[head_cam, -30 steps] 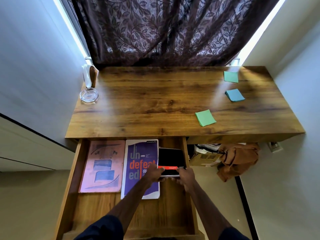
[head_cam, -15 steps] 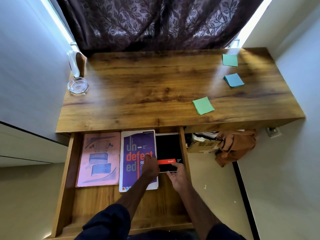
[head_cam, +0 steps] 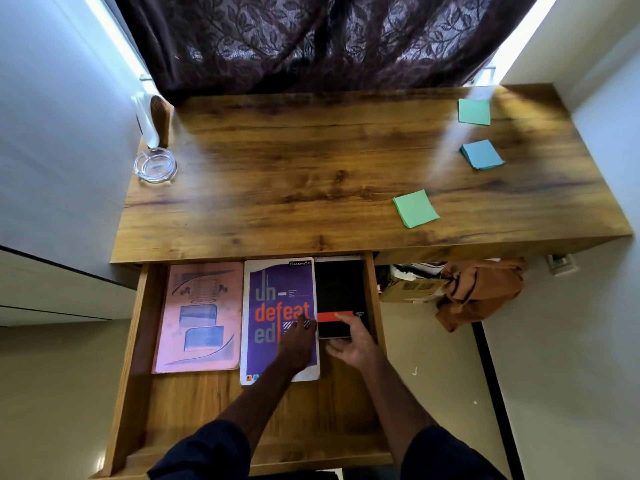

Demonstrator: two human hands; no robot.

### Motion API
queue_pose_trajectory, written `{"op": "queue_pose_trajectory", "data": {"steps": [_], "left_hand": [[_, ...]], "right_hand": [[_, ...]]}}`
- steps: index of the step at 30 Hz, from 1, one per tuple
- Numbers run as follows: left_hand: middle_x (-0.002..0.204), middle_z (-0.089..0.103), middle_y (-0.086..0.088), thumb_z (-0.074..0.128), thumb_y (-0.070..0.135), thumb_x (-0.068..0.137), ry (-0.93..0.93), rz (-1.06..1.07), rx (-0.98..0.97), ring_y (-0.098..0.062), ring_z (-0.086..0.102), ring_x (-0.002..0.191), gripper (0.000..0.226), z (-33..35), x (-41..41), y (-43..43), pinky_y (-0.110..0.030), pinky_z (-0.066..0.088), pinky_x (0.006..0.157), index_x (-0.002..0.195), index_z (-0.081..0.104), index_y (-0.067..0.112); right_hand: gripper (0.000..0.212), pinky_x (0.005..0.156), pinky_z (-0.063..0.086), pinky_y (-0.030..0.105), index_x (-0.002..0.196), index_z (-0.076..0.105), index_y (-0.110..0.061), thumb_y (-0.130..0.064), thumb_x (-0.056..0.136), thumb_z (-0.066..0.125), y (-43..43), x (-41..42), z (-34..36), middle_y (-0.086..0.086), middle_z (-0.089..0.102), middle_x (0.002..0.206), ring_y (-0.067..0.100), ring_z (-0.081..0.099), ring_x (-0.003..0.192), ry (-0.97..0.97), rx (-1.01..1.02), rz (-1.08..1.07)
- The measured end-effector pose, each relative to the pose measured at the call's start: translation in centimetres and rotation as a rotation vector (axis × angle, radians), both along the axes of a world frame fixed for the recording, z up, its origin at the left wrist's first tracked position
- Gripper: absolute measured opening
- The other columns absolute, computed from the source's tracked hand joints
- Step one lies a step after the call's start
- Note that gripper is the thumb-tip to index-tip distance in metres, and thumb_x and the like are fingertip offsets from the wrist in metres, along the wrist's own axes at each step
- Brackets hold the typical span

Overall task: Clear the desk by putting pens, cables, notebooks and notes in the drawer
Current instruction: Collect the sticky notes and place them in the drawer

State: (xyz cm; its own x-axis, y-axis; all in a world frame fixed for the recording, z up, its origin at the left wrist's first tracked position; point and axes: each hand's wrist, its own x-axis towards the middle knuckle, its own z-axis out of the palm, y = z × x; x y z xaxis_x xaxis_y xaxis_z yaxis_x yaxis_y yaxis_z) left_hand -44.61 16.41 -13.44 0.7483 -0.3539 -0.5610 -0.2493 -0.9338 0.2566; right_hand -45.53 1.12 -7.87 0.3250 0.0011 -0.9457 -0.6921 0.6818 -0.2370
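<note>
The open wooden drawer (head_cam: 138, 341) holds three notebooks side by side: a pink one (head_cam: 199, 317), a purple one (head_cam: 277, 299) and a black one with a red band (head_cam: 341, 292) at the right wall. My left hand (head_cam: 298, 341) lies over the purple notebook, fingers reaching toward the black one's left edge. My right hand (head_cam: 353, 344) hovers at the black notebook's near edge, fingers loosely spread and its thumb over the red band. Three sticky-note pads sit on the desk (head_cam: 311, 168): a green pad (head_cam: 415, 208), a blue pad (head_cam: 482, 154) and a teal pad (head_cam: 474, 111).
A glass ashtray (head_cam: 156, 165) and a wood-and-white stand (head_cam: 154, 121) sit at the desk's left rear. A dark curtain (head_cam: 311, 39) hangs behind. Under the desk at the right are a cardboard box (head_cam: 408, 289) and a brown cloth (head_cam: 481, 292).
Both hands let go of the black notebook, which now lies flat further back in the drawer. The hands have loosened and drawn slightly toward me.
</note>
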Motion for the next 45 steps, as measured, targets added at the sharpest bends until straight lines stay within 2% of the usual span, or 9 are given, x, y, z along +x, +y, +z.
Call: {"op": "queue_pose_trajectory", "data": {"steps": [2,6,11,15,23,32,36,41,45], "left_hand": [[0.164,0.010,-0.022,0.062,0.002,0.092,-0.002,-0.020,0.026,-0.038,0.041,0.140,0.075,0.0,-0.1,-0.1,-0.044,0.052,0.102,0.155,0.024,0.015],[0.165,0.005,-0.024,0.057,-0.003,0.094,-0.001,-0.053,0.041,-0.041,0.034,0.144,0.075,0.4,0.0,0.0,-0.045,0.050,0.104,0.157,0.019,0.010],[0.159,0.023,-0.028,0.051,0.003,0.099,-0.027,-0.066,0.060,-0.036,0.052,0.130,0.052,0.5,0.3,0.1,-0.042,0.055,0.096,0.149,0.035,0.007],[0.133,0.056,-0.017,0.055,0.010,0.096,-0.076,-0.047,0.067,-0.032,0.060,0.117,0.034,2.6,0.5,-1.1,-0.042,0.054,0.093,0.130,0.054,0.009],[0.095,0.072,-0.005,0.061,0.015,0.086,-0.232,0.051,-0.132,-0.028,0.071,0.087,0.021,9.9,0.0,-6.8,-0.038,0.059,0.075,0.106,0.065,0.022],[0.092,0.073,0.005,0.054,0.023,0.090,-0.323,0.196,-0.322,-0.017,0.070,0.081,0.017,17.3,-0.1,-16.6,-0.026,0.053,0.063,0.099,0.069,0.027],[0.092,0.074,0.011,0.060,0.021,0.082,-0.337,0.218,-0.355,-0.012,0.068,0.088,0.017,19.0,-0.9,-21.0,-0.034,0.057,0.077,0.093,0.071,0.028],[0.092,0.073,0.012,0.061,0.021,0.087,-0.364,0.215,-0.401,-0.008,0.067,0.086,0.014,20.4,-2.0,-24.9,-0.033,0.057,0.076,0.092,0.071,0.029],[0.094,0.072,0.013,0.062,0.025,0.085,-0.358,0.223,-0.383,-0.007,0.066,0.085,0.011,21.0,-0.5,-26.4,-0.034,0.059,0.077,0.087,0.069,0.033]], "right_hand": [[0.048,0.103,0.046,0.055,0.128,0.045,-0.017,-0.025,0.089,0.072,-0.3,-0.3,-0.4,0.020,0.049,0.127,0.038,0.050,0.125,0.019,-0.051,0.000],[0.054,0.086,0.053,0.051,0.140,0.046,-0.010,-0.037,0.096,0.063,-0.8,-1.1,-0.4,0.020,0.055,0.126,0.034,0.057,0.115,0.040,-0.147,0.043],[0.047,0.096,0.053,0.045,0.129,0.053,0.002,-0.034,0.100,0.057,-1.9,-2.3,1.1,0.025,0.059,0.120,0.035,0.059,0.117,-0.010,-0.215,0.108],[0.034,0.096,0.055,0.043,0.118,0.066,0.000,-0.028,0.100,0.057,-3.4,-3.9,3.0,0.019,0.069,0.115,0.031,0.066,0.109,-0.119,-0.234,0.101],[0.031,0.079,0.056,0.034,0.119,0.068,0.002,-0.018,0.097,0.059,-8.4,-4.8,7.6,0.015,0.075,0.102,0.026,0.071,0.096,-0.303,-0.192,0.125],[0.023,0.068,0.057,0.029,0.115,0.070,-0.006,-0.020,0.098,0.059,-21.0,-6.2,12.8,0.012,0.075,0.111,0.020,0.073,0.085,-0.468,-0.191,0.118],[0.021,0.069,0.056,0.030,0.109,0.071,-0.005,-0.017,0.095,0.061,-26.6,-8.5,14.7,0.011,0.077,0.099,0.020,0.072,0.079,-0.490,-0.213,0.122],[0.024,0.059,0.057,0.028,0.112,0.070,-0.003,-0.016,0.095,0.059,-31.7,-8.9,17.1,0.012,0.077,0.100,0.021,0.072,0.077,-0.496,-0.233,0.113],[0.022,0.062,0.055,0.030,0.109,0.072,-0.005,-0.016,0.094,0.061,-33.8,-7.4,19.0,0.010,0.078,0.098,0.020,0.072,0.078,-0.508,-0.220,0.120]]}}
